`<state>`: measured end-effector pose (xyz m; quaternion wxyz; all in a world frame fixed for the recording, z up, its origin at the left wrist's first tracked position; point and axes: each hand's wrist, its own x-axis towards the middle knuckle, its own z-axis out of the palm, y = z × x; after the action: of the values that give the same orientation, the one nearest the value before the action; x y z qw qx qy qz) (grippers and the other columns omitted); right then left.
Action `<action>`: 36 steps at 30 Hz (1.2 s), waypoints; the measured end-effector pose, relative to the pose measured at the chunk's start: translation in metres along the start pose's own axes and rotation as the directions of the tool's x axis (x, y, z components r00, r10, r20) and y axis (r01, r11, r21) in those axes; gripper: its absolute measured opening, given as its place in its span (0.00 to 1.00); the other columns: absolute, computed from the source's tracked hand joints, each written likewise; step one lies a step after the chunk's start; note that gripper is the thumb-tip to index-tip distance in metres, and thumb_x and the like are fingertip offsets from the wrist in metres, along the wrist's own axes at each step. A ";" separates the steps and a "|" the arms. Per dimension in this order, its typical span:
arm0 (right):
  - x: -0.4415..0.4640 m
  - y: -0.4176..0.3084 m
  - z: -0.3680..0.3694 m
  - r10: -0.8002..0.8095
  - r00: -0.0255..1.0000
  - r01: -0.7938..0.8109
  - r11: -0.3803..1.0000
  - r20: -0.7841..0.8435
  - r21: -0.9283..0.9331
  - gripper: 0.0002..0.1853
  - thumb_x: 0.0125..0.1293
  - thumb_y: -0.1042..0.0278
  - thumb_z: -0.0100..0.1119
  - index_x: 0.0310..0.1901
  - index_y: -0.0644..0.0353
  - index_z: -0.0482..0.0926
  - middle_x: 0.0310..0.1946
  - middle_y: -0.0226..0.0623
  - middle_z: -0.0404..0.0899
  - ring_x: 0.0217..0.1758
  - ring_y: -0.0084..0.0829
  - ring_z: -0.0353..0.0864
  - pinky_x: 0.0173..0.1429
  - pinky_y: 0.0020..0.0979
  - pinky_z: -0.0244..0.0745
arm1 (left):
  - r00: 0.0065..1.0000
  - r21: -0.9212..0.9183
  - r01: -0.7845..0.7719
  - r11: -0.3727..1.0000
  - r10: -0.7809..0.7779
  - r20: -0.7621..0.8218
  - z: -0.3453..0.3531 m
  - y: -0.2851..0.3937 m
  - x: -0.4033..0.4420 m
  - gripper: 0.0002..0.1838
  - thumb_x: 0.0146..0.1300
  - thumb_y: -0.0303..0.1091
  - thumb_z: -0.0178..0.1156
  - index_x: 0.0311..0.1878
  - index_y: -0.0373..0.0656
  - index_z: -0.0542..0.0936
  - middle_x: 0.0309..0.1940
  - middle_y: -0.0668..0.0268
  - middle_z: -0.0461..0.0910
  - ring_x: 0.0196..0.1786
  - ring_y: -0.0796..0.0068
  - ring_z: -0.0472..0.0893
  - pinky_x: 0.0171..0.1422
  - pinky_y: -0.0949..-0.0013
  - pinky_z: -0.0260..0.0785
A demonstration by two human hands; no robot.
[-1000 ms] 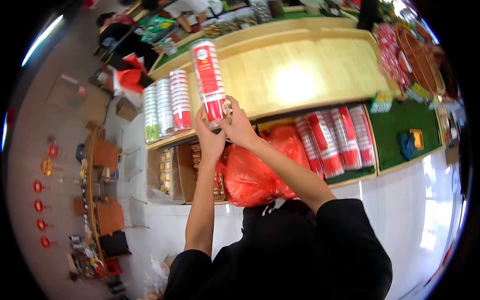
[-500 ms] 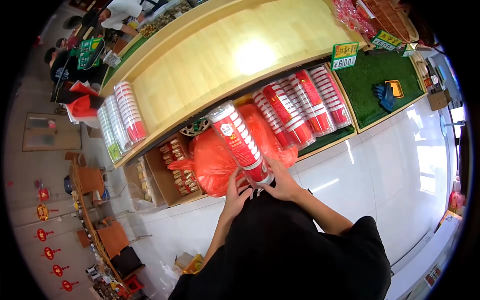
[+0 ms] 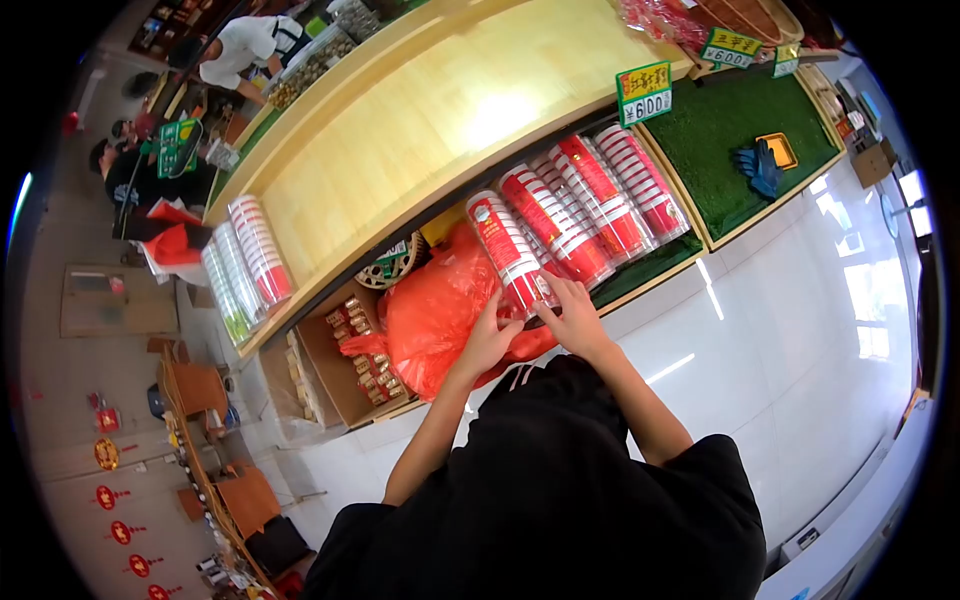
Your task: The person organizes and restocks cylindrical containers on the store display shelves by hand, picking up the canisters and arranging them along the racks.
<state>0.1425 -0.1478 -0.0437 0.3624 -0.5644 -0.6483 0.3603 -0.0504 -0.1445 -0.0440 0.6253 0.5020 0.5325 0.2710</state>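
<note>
A clear-wrapped stack of red and white paper cups (image 3: 508,250) lies slanted at the left end of a row of similar stacks (image 3: 583,205). Its near end is between my two hands. My left hand (image 3: 487,342) grips it from the left, the thumb against the bottom. From the right, my right hand (image 3: 575,318) holds the same end, with fingers curved over its side. A crumpled red plastic bag (image 3: 435,310) bulges just left of the stack and partly lies beneath my left hand.
Above the row runs a wooden shelf (image 3: 400,160) with more wrapped cup stacks (image 3: 258,250) at its left end. A cardboard box (image 3: 335,375) of small packets stands left of the bag. Blue gloves (image 3: 762,168) lie on green turf at right. People (image 3: 245,50) are at upper left.
The stack of cups has moved away from my body and down beside the other stacks, both hands going with it. The red bag is more exposed. The view has shifted slightly.
</note>
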 end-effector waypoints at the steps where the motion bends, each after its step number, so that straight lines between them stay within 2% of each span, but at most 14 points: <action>1: 0.003 0.002 0.000 0.002 1.000 -0.002 1.000 -0.012 0.000 0.27 0.62 0.60 0.62 0.61 0.59 0.71 0.52 0.48 0.73 0.54 0.47 0.72 0.59 0.41 0.69 | 1.000 -0.017 0.009 1.000 -0.010 -0.016 0.002 0.000 0.005 0.40 0.62 0.26 0.58 0.73 0.31 0.48 0.63 0.50 0.65 0.51 0.70 0.78 0.56 0.70 0.71; 3: 0.009 0.006 0.004 -0.122 0.984 0.109 0.988 -0.129 -0.107 0.24 0.60 0.62 0.63 0.58 0.57 0.73 0.52 0.46 0.73 0.55 0.47 0.71 0.59 0.41 0.69 | 1.000 0.029 0.000 1.000 0.000 -0.030 0.007 -0.002 0.010 0.39 0.63 0.25 0.57 0.73 0.31 0.48 0.64 0.50 0.65 0.47 0.74 0.79 0.54 0.72 0.71; 7: 0.017 0.009 0.001 -0.100 0.991 0.087 0.987 -0.091 -0.135 0.24 0.56 0.66 0.65 0.55 0.57 0.75 0.52 0.46 0.72 0.55 0.48 0.71 0.58 0.41 0.70 | 0.999 -0.034 -0.002 0.999 0.001 -0.041 0.014 -0.010 0.006 0.37 0.64 0.24 0.55 0.74 0.35 0.50 0.67 0.55 0.62 0.48 0.79 0.76 0.52 0.75 0.70; 9: 0.017 0.011 0.000 -0.120 0.992 0.115 0.985 -0.029 -0.131 0.23 0.54 0.67 0.66 0.53 0.58 0.76 0.52 0.47 0.71 0.56 0.49 0.70 0.59 0.42 0.69 | 0.998 0.043 -0.037 0.998 0.039 -0.050 0.017 -0.024 0.001 0.35 0.64 0.24 0.55 0.72 0.35 0.54 0.64 0.58 0.66 0.44 0.81 0.75 0.49 0.75 0.70; 11: 0.018 0.018 0.003 -0.105 0.994 0.102 0.986 -0.013 -0.135 0.22 0.53 0.69 0.65 0.51 0.59 0.76 0.51 0.48 0.71 0.56 0.50 0.70 0.59 0.44 0.68 | 0.991 0.097 -0.060 0.993 0.071 -0.111 0.021 -0.026 -0.014 0.23 0.64 0.24 0.55 0.64 0.36 0.68 0.54 0.62 0.72 0.43 0.80 0.75 0.47 0.74 0.71; 15: 0.017 0.023 0.009 -0.158 0.987 0.156 0.978 -0.002 -0.137 0.17 0.50 0.75 0.62 0.45 0.59 0.77 0.48 0.47 0.71 0.55 0.48 0.70 0.58 0.44 0.66 | 0.986 -0.056 -0.095 0.994 0.086 -0.142 0.027 -0.047 -0.047 0.17 0.65 0.28 0.56 0.56 0.35 0.74 0.43 0.62 0.79 0.45 0.76 0.77 0.51 0.73 0.71; 19: 0.028 0.013 0.012 -0.232 0.972 0.235 0.967 0.034 -0.100 0.13 0.52 0.77 0.60 0.41 0.59 0.78 0.43 0.44 0.72 0.50 0.46 0.71 0.55 0.44 0.67 | 0.979 -0.111 0.093 0.989 -0.111 -0.169 0.028 -0.061 -0.079 0.15 0.67 0.29 0.55 0.55 0.36 0.74 0.44 0.63 0.78 0.46 0.77 0.76 0.52 0.73 0.70; 24: 0.032 -0.011 0.007 -0.349 0.936 0.351 0.935 0.052 -0.047 0.10 0.53 0.78 0.59 0.39 0.61 0.77 0.40 0.44 0.73 0.47 0.46 0.72 0.52 0.41 0.68 | 0.954 -0.214 -0.010 0.977 -0.055 -0.296 0.033 -0.071 -0.103 0.14 0.68 0.32 0.55 0.54 0.36 0.74 0.43 0.64 0.79 0.44 0.76 0.77 0.51 0.72 0.70; 27: 0.017 -0.020 -0.002 -0.360 0.921 0.366 0.930 0.151 -0.016 0.07 0.56 0.78 0.56 0.37 0.61 0.78 0.36 0.45 0.73 0.44 0.46 0.73 0.50 0.40 0.69 | 0.920 -0.187 -0.114 0.976 0.033 -0.390 0.044 -0.072 -0.116 0.14 0.69 0.34 0.54 0.53 0.38 0.74 0.42 0.63 0.80 0.45 0.74 0.79 0.50 0.69 0.70; 29: 0.003 -0.017 -0.008 -0.391 0.894 0.391 0.919 0.217 0.045 0.05 0.60 0.76 0.54 0.37 0.60 0.78 0.34 0.45 0.78 0.42 0.45 0.77 0.46 0.39 0.71 | 0.890 -0.297 -0.214 0.931 0.061 -0.452 0.056 -0.071 -0.126 0.13 0.69 0.33 0.53 0.53 0.38 0.74 0.42 0.61 0.81 0.46 0.73 0.80 0.51 0.70 0.70; 31: -0.013 -0.008 -0.015 -0.288 0.887 0.271 0.958 0.361 0.098 0.06 0.62 0.76 0.53 0.39 0.60 0.78 0.33 0.46 0.79 0.41 0.46 0.79 0.44 0.41 0.72 | 0.864 -0.369 -0.228 0.901 0.012 -0.504 0.070 -0.081 -0.132 0.12 0.69 0.31 0.53 0.53 0.38 0.74 0.42 0.62 0.81 0.45 0.73 0.80 0.50 0.72 0.70; 33: -0.030 -0.007 -0.027 -0.280 0.834 0.319 0.948 0.475 -0.003 0.07 0.62 0.76 0.52 0.40 0.60 0.78 0.33 0.48 0.79 0.42 0.48 0.79 0.45 0.43 0.73 | 0.845 -0.436 -0.220 0.873 -0.054 -0.533 0.086 -0.093 -0.141 0.12 0.68 0.30 0.54 0.52 0.38 0.74 0.40 0.63 0.80 0.41 0.76 0.78 0.49 0.72 0.70; 34: -0.036 0.008 -0.027 -0.397 0.783 0.485 0.872 0.480 -0.070 0.07 0.62 0.77 0.50 0.40 0.61 0.77 0.32 0.47 0.79 0.38 0.44 0.80 0.43 0.39 0.73 | 0.825 -0.412 -0.210 0.887 -0.066 -0.561 0.095 -0.103 -0.144 0.13 0.68 0.32 0.52 0.54 0.40 0.75 0.42 0.64 0.79 0.42 0.76 0.77 0.48 0.73 0.69; 36: -0.048 0.009 -0.036 -0.341 0.751 0.460 0.884 0.565 -0.078 0.09 0.61 0.76 0.51 0.43 0.60 0.77 0.34 0.46 0.79 0.38 0.45 0.79 0.44 0.39 0.73 | 0.793 -0.414 -0.133 0.901 -0.154 -0.589 0.120 -0.100 -0.161 0.15 0.69 0.35 0.49 0.55 0.41 0.74 0.43 0.64 0.79 0.43 0.74 0.78 0.49 0.72 0.69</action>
<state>0.1829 -0.1923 -0.0375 0.1731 -0.3232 -0.8639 0.3452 -0.0037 -0.3609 -0.0807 0.5177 0.2326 0.6335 0.5259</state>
